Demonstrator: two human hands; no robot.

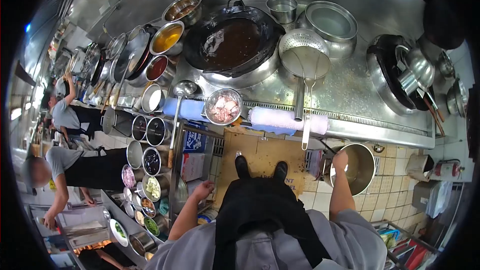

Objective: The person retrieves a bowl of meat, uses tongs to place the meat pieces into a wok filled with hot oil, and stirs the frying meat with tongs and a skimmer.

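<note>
A: Largest first. What's on record?

B: 1 steel cooking counter [350,100], spanning most of the far side. Below it, tiled floor [391,170]. To the left, a metal rack [176,170]; near it, a flat cardboard sheet [265,150]. On the counter, 1 black wok [196,45], dark liquid pooled inside.

A: And the pot?

B: The deep steel pot [369,170] is right of the cardboard, just below the counter's front edge, mouth up. Interior looks brownish (cannot tell whether its base meets the tiles).

A: Smaller items?

B: A perforated strainer [302,36], right of the wok, its handle toward the front edge. Then a steel bowl [207,106] of pinkish meat pieces [225,109], just beside a blue rolled towel [187,108].

A: Hands?

B: The right hand [340,161]: fingers closed at the pot's left rim, gripping there; the exact hold is hidden. The left hand [202,190]: loosely curled, partway open, nothing visible in it, near the rack, well apart from the pot.
</note>
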